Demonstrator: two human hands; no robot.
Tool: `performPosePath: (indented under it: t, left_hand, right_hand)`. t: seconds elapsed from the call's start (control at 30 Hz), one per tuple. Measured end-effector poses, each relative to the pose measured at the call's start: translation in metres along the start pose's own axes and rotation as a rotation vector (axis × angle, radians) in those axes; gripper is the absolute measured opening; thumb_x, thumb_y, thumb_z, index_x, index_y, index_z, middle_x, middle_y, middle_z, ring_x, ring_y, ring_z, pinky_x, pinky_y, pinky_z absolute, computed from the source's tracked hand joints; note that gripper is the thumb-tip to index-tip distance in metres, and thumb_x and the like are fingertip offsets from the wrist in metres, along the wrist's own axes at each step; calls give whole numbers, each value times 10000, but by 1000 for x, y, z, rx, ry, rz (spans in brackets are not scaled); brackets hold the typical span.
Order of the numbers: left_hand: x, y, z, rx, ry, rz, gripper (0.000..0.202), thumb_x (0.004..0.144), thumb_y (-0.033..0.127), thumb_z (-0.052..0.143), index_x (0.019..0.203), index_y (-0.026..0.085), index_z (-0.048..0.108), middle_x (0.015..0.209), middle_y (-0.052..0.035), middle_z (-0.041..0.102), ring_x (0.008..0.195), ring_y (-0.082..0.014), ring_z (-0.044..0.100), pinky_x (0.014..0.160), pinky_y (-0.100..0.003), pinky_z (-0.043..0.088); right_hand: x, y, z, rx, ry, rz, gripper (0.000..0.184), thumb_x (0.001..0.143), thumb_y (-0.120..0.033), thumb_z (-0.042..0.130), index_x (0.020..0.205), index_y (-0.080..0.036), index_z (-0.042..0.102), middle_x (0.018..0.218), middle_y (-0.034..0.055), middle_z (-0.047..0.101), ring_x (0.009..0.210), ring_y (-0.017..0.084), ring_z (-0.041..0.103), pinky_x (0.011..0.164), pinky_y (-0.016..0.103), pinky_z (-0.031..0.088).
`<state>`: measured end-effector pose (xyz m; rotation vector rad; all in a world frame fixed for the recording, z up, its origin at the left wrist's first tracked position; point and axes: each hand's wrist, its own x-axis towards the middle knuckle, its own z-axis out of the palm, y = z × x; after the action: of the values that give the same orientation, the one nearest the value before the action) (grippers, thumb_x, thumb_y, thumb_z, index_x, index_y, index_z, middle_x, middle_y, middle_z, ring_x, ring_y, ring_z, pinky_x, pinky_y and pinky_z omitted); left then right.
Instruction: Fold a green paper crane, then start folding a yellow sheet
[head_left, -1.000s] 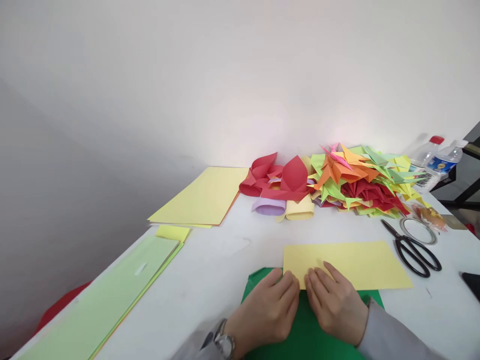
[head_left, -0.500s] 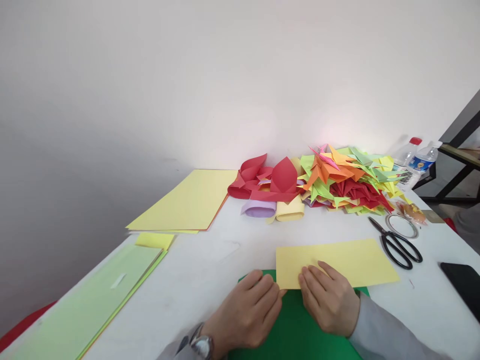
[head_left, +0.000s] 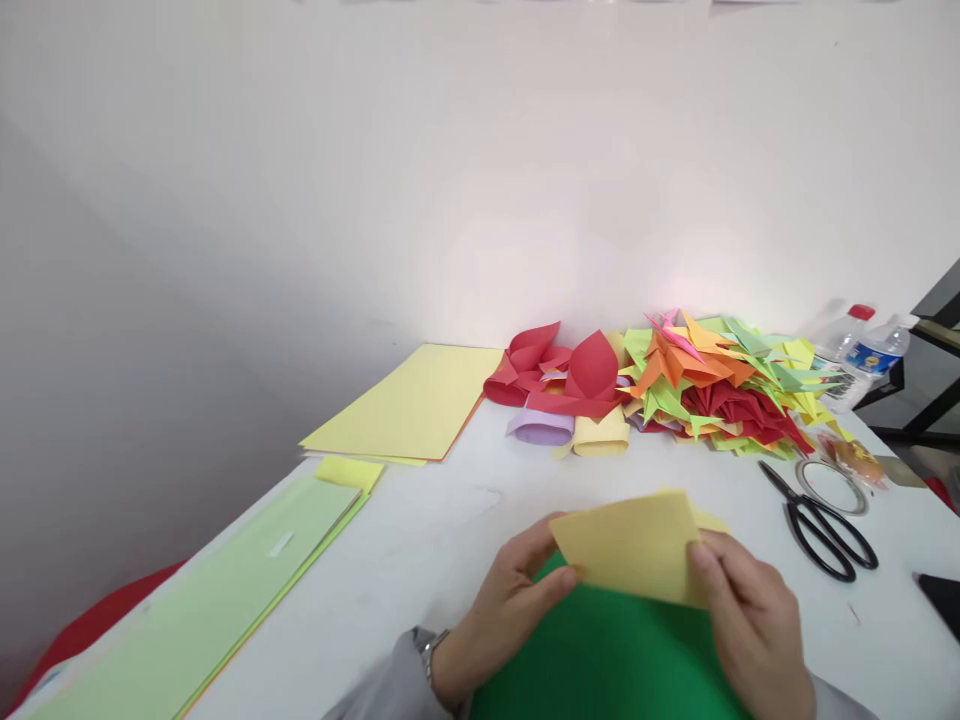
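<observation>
A piece of yellow paper [head_left: 630, 550], bent over so that a second layer shows behind its right end, is raised above a green sheet [head_left: 600, 655]. My left hand [head_left: 517, 600] pinches its left end between thumb and fingers. At the right end, my right hand [head_left: 750, 610] grips the paper with the thumb in front and the fingers behind. The green sheet lies at the near side of the table, partly covered by both hands and the paper.
Black scissors [head_left: 821, 525] and a tape roll [head_left: 832, 487] lie to the right. Folded paper shapes [head_left: 720, 380] are heaped against the wall, beside red paper curls [head_left: 592, 370] and two bottles [head_left: 874, 350]. Yellow sheets [head_left: 397, 400] and pale green strips [head_left: 225, 590] are on the left.
The yellow paper, flat on the green sheet before, is now lifted and bent over. My right hand has moved to its right end. The view has shifted slightly.
</observation>
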<state>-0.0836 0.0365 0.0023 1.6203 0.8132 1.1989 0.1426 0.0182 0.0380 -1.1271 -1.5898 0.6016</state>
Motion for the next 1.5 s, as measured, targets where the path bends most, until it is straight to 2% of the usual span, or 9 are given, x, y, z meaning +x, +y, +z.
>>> performPosePath:
  t: [0.1,0.17,0.23,0.3,0.4,0.6,0.8,1.37,1.5]
  left_hand:
    - [-3,1,4,-322,-82,-162,615,826,673,546,1083,133,690,935,-138,723,756,-230,689,738,-371,537]
    - [-4,1,7,-446,-62,-236,613,802,678,578,1049,130,702,874,-128,724,647,-203,680,652,-337,531]
    - [-3,1,9,-509,-57,-297,598,801,681,575,973,126,714,818,-119,717,609,-190,667,599,-310,521]
    - [-1,2,12,-531,-34,-336,594,809,691,552,864,121,711,731,-96,694,584,-174,646,563,-289,512]
    - [3,6,14,-469,61,-409,510,805,630,611,746,126,673,623,-46,640,534,-148,614,515,-254,493]
    - [5,4,12,-320,194,-503,457,751,572,692,658,131,614,581,-15,613,480,-140,611,474,-232,474]
    - [4,0,13,-273,171,-530,496,720,627,679,645,143,599,553,-8,613,459,-146,602,462,-241,469]
    - [4,-1,12,-217,186,-541,490,707,625,675,593,162,559,452,5,577,404,-138,573,446,-235,417]
    - [1,2,13,-254,125,-587,483,697,608,697,579,160,561,465,-4,603,391,-129,570,422,-212,376]
  right_hand:
    - [8,-9,-4,410,-11,590,387,814,-554,645,859,-177,718,713,61,698,590,198,619,501,264,479]
    - [12,-10,-1,610,-36,807,423,711,-575,736,826,-168,710,710,61,697,582,199,611,509,273,475]
    - [13,-6,4,688,-82,906,415,661,-550,786,785,-163,703,701,50,693,577,182,597,520,263,464]
    - [11,1,11,683,-131,928,409,671,-550,782,770,-161,699,700,39,690,576,161,576,519,245,445]
    - [4,15,20,577,-172,846,415,718,-574,736,821,-173,704,708,20,685,596,159,568,539,251,448]
    - [0,35,28,591,-202,782,396,736,-576,722,824,-190,700,689,-1,684,614,179,609,572,267,468]
    - [1,41,30,732,-249,854,354,723,-506,774,830,-182,678,682,8,697,585,177,630,574,281,484]
    - [-1,46,30,780,-261,859,356,718,-492,785,709,-169,635,634,-2,677,548,140,599,527,238,449]
    - [3,43,28,835,-277,848,328,747,-463,775,731,-159,654,662,14,700,547,130,606,539,233,458]
